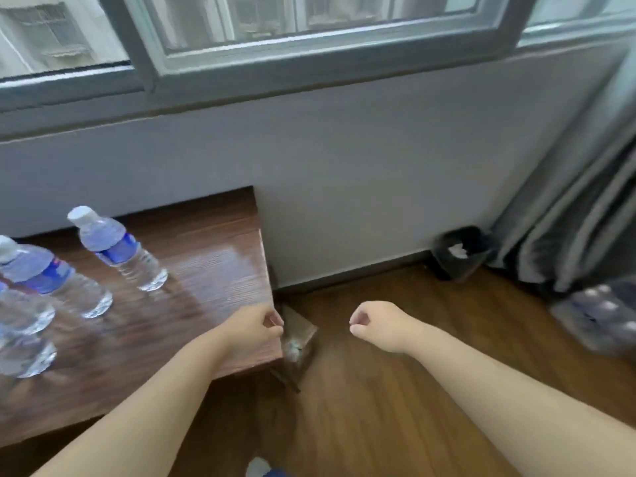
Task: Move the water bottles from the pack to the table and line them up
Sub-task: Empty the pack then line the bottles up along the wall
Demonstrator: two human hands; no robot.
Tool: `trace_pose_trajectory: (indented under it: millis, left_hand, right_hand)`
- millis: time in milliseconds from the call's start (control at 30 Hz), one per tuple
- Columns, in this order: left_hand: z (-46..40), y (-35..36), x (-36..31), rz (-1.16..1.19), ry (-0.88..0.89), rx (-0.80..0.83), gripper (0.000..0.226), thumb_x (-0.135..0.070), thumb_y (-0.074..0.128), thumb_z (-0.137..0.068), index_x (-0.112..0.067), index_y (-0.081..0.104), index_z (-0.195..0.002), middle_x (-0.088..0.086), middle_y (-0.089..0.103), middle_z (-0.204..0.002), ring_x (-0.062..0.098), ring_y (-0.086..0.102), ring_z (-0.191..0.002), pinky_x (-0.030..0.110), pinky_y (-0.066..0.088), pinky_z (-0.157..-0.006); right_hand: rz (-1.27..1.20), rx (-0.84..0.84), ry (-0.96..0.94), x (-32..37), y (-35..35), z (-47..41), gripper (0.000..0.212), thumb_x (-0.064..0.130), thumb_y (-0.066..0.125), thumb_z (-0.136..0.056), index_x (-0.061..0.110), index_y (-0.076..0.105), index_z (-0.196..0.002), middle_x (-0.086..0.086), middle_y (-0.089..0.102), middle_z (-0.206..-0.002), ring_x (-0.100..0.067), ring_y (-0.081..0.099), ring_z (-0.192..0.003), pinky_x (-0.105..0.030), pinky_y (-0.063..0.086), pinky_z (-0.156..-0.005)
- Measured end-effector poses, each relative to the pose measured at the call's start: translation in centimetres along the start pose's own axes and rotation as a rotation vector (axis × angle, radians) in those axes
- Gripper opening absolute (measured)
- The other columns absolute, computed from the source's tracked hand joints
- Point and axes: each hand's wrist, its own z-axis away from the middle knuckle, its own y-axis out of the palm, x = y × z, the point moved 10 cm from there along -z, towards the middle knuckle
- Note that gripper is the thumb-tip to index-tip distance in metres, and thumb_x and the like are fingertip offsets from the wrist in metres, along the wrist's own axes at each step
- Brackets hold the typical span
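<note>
Three bottles stand on the table [220, 270]: a far bottle [117, 249] nearest the window wall, a middle bottle [51, 277] closer to the table's left side, and a near bottle [24, 325] at the picture's left edge, blurred and partly cut off. All have clear bodies; the first two show blue labels and white caps. They sit in a rough diagonal row, each close to the next, though whether they touch is unclear. The left hand [254, 327] hovers over the table's right front corner, fingers curled in, holding nothing. The right hand [375, 323] hangs off the table's right side above the wooden floor [395, 390], loosely clenched and also holding nothing. The pack [602, 318] lies on the floor well to the right of the table, by the grey curtain [568, 201], blurred, with white caps showing through its wrap. A small black bin [461, 253] stands against the wall between the table and the curtain
</note>
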Motion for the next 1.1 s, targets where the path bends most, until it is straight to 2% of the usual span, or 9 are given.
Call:
trace_pose_trajectory:
  millis: [100,200,367,467,600,733,833,967,1100]
  left_hand:
    - [-3.2,5.3,-7.3,-0.051,0.066,0.097,0.011,-0.028,0.054,-0.093,-0.028,0.059,-0.103,-0.009,0.062,-0.102,0.008,0.059,-0.095,0.023,0.051,-0.085]
    - [-5.7,10.4,-13.8,-0.187,0.133,0.218,0.014,-0.028,0.054,-0.092,-0.024,0.059,-0.105,-0.005,0.062,-0.105,0.01,0.059,-0.096,0.023,0.049,-0.083]
    - [-10.4,17.4,-25.0,-0.314,0.264,0.344,0.012,-0.024,0.054,-0.093,-0.022,0.061,-0.102,-0.002,0.068,-0.096,0.012,0.065,-0.087,0.021,0.048,-0.075]
    - [-13.2,21.0,-32.6,-0.324,0.371,0.38,0.012,-0.024,0.055,-0.092,-0.022,0.063,-0.102,0.0,0.069,-0.097,0.013,0.064,-0.088,0.02,0.047,-0.073]
    - [-17.3,25.5,-42.7,-0.341,0.503,0.439,0.016,-0.023,0.058,-0.091,-0.022,0.064,-0.106,-0.003,0.067,-0.104,0.011,0.063,-0.094,0.018,0.047,-0.074]
    - [-22.1,28.8,-52.9,-0.374,0.614,0.497,0.016,-0.024,0.057,-0.092,-0.024,0.062,-0.107,-0.006,0.064,-0.109,0.01,0.06,-0.1,0.02,0.046,-0.079]
    - [-25.6,30.3,-60.2,-0.363,0.654,0.534,0.016,-0.024,0.057,-0.093,-0.023,0.062,-0.108,-0.007,0.063,-0.108,0.009,0.059,-0.1,0.014,0.044,-0.072]
    - [-29.0,31.6,-68.6,-0.349,0.7,0.557,0.017,-0.024,0.058,-0.092,-0.023,0.062,-0.108,-0.01,0.064,-0.105,0.009,0.06,-0.099,0.023,0.047,-0.081]
    - [-32.0,33.8,-74.6,-0.333,0.694,0.575,0.017,-0.023,0.059,-0.092,-0.022,0.061,-0.108,-0.011,0.064,-0.102,0.009,0.061,-0.098,0.018,0.044,-0.075]
  right_hand:
    - [-0.127,-0.052,0.173,-10.8,-2.0,3.2,0.012,0.032,0.053,-0.088,0.027,0.061,-0.096,0.007,0.062,-0.1,-0.016,0.063,-0.096,-0.032,0.052,-0.089]
    - [-0.266,-0.132,0.325,-20.5,-3.7,7.1,0.003,0.03,0.054,-0.087,0.03,0.058,-0.087,0.007,0.06,-0.096,-0.016,0.062,-0.093,-0.027,0.051,-0.081]
    - [-0.514,-0.336,0.502,-32.8,-6.9,13.7,0.018,0.023,0.056,-0.091,0.016,0.064,-0.106,0.004,0.058,-0.095,-0.013,0.058,-0.088,-0.014,0.042,-0.064]
    - [-0.666,-0.448,0.586,-38.9,-8.4,16.7,0.022,0.022,0.058,-0.092,0.012,0.063,-0.111,0.0,0.06,-0.099,-0.01,0.055,-0.085,-0.009,0.04,-0.063]
    - [-0.809,-0.567,0.704,-46.6,-10.8,19.0,0.02,0.029,0.058,-0.091,0.022,0.063,-0.11,0.004,0.063,-0.106,-0.011,0.061,-0.097,-0.025,0.048,-0.086]
    - [-0.904,-0.664,0.801,-53.7,-14.9,19.5,0.015,0.033,0.056,-0.093,0.029,0.062,-0.106,0.006,0.062,-0.107,-0.011,0.061,-0.099,-0.03,0.049,-0.091]
    - [-0.965,-0.76,0.841,-58.2,-19.1,19.5,0.013,0.032,0.057,-0.092,0.03,0.062,-0.104,0.004,0.063,-0.106,-0.01,0.061,-0.099,-0.027,0.049,-0.085]
    - [-1.015,-0.872,0.869,-63.1,-24.4,19.6,0.011,0.031,0.057,-0.092,0.034,0.061,-0.102,0.007,0.064,-0.103,-0.008,0.061,-0.098,-0.019,0.044,-0.072]
    - [-1.036,-0.889,0.856,-67.9,-28.6,18.8,0.013,0.03,0.057,-0.092,0.033,0.061,-0.103,0.008,0.066,-0.099,-0.007,0.062,-0.097,-0.021,0.045,-0.074]
